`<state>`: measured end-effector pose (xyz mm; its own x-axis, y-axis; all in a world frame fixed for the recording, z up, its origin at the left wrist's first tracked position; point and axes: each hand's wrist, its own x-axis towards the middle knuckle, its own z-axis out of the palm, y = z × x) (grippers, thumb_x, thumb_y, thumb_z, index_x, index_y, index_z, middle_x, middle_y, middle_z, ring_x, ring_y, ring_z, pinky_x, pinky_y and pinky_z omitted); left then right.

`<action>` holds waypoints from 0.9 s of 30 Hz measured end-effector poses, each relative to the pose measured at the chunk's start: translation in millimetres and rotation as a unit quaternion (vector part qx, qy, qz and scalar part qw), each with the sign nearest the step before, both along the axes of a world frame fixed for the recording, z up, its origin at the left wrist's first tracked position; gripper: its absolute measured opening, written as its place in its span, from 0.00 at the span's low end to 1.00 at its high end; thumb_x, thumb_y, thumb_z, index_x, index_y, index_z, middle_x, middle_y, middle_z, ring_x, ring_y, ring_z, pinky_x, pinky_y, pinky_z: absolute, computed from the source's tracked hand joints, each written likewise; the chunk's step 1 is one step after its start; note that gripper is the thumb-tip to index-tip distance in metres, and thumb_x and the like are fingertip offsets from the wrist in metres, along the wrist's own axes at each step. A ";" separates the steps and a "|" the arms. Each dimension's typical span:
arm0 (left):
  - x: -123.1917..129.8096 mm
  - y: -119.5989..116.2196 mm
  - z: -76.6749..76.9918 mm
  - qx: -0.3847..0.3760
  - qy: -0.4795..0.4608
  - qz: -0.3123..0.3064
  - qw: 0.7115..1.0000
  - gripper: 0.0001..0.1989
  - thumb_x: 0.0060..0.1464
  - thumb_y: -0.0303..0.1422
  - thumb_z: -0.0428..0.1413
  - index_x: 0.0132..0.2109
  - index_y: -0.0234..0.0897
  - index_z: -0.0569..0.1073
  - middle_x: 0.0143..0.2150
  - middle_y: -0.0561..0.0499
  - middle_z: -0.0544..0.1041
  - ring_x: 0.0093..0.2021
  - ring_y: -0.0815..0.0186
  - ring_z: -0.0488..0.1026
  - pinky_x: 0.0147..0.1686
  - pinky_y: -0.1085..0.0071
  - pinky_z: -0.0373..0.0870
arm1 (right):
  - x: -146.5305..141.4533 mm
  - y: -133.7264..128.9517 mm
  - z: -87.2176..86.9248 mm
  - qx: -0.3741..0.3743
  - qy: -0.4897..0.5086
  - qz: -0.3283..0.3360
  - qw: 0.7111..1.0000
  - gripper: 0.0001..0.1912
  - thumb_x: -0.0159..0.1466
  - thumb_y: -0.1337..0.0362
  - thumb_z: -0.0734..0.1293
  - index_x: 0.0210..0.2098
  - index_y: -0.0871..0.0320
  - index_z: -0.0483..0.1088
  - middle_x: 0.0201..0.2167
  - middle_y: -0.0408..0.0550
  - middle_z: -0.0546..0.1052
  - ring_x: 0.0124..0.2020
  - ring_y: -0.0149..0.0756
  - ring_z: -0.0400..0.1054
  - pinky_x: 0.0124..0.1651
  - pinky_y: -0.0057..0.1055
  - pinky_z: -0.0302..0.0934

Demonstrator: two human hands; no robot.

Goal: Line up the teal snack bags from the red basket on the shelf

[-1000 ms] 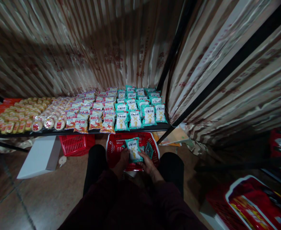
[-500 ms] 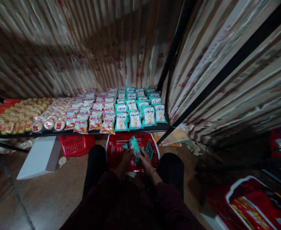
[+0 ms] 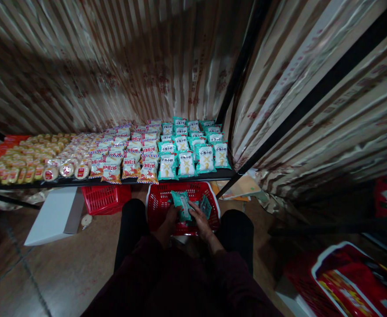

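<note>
Between my two hands is a teal snack bag, held above a red shopping basket with a white rim. My left hand is closed on the bag's left side, and my right hand grips its right side. More teal bags lie in the basket, partly hidden by my hands and the held bag. Just beyond the basket, rows of teal-and-white snack bags stand on the low black shelf.
Left along the shelf are striped snack bags, round packets and yellow packets. Under it sit another red basket and a white box. A black post rises at right. A basket of red packages stands at lower right.
The held bag has been turned and tipped over to the left, from upright to a flatter position with a different face showing. Both hands stay on it over the basket.
</note>
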<state>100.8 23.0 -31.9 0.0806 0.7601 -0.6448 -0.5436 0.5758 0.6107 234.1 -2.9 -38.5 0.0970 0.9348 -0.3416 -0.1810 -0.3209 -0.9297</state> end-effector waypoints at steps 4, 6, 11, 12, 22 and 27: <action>-0.3 0.5 4.7 -0.031 -0.053 0.032 0.998 0.13 0.41 0.25 0.59 0.38 0.35 0.74 0.27 0.53 0.77 0.28 0.65 0.75 0.33 0.70 0.71 | -1.8 1.4 -7.4 -0.008 0.012 -0.039 0.999 0.31 0.49 0.51 0.72 0.52 0.52 0.71 0.48 0.47 0.77 0.53 0.45 0.69 0.55 0.41 0.63; -0.9 0.9 6.7 -0.047 -0.064 0.032 0.996 0.11 0.40 0.25 0.58 0.36 0.34 0.74 0.26 0.52 0.77 0.28 0.64 0.75 0.33 0.69 0.72 | -3.0 1.7 -8.6 -0.008 0.024 -0.050 0.998 0.31 0.47 0.53 0.72 0.51 0.52 0.72 0.48 0.48 0.77 0.55 0.45 0.67 0.55 0.41 0.62; -3.9 2.2 4.7 -0.054 -0.078 0.024 0.995 0.11 0.40 0.25 0.56 0.36 0.34 0.74 0.26 0.51 0.77 0.28 0.63 0.75 0.33 0.68 0.72 | -3.8 2.4 -8.8 0.005 0.026 -0.051 0.998 0.31 0.46 0.56 0.73 0.50 0.52 0.72 0.48 0.48 0.77 0.53 0.45 0.68 0.54 0.41 0.64; -4.5 2.0 3.4 -0.054 -0.080 0.024 0.995 0.11 0.40 0.24 0.56 0.36 0.34 0.74 0.26 0.51 0.77 0.29 0.63 0.75 0.33 0.68 0.72 | -3.8 2.3 -8.7 0.007 0.022 -0.051 0.998 0.30 0.46 0.56 0.73 0.50 0.52 0.72 0.48 0.48 0.77 0.53 0.45 0.68 0.53 0.41 0.64; -5.2 -3.8 -8.8 -0.002 -0.099 0.002 0.995 0.15 0.44 0.27 0.58 0.43 0.35 0.74 0.34 0.48 0.79 0.34 0.62 0.77 0.38 0.67 0.73 | -4.3 1.2 -8.1 0.030 -0.002 -0.039 0.999 0.28 0.47 0.56 0.72 0.48 0.52 0.73 0.48 0.48 0.77 0.52 0.45 0.69 0.52 0.41 0.64; -3.3 -2.5 -11.0 -0.001 -0.090 -0.011 0.996 0.17 0.42 0.26 0.61 0.43 0.36 0.72 0.34 0.48 0.79 0.36 0.60 0.77 0.40 0.63 0.74 | -5.7 1.1 -2.3 0.036 0.000 -0.041 0.998 0.27 0.47 0.56 0.72 0.47 0.52 0.73 0.47 0.49 0.77 0.52 0.46 0.68 0.53 0.41 0.64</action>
